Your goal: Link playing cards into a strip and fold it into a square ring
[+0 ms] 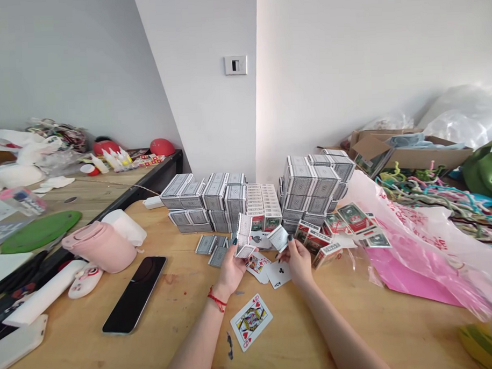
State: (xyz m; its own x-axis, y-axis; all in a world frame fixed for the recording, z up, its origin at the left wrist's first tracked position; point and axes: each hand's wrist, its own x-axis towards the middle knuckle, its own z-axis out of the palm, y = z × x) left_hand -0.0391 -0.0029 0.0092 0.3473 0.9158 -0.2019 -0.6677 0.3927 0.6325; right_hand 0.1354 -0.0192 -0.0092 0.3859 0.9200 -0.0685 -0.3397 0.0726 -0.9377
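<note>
My left hand (230,272) is closed around a few folded playing cards (244,233), their grey patterned backs outward. In my right hand (297,262), a single bent playing card (277,238) is pinched between thumb and fingers, apart from the left hand's cards. Loose face-up cards lie under both hands, among them an ace of clubs (280,274). Nearer to me, a large queen of hearts (251,321) lies flat by my left wrist. Left of the hands are several folded cards (218,255) on the table. Behind stand blocks of folded cards (220,199) and a taller stack (310,185).
Green-and-red card boxes (318,242) lie right of my hands, beside pink plastic wrapping (410,275). A black phone (135,296), a pink cup (101,246) and a white roll (124,229) are at left. A roll of tape (483,346) sits at the lower right.
</note>
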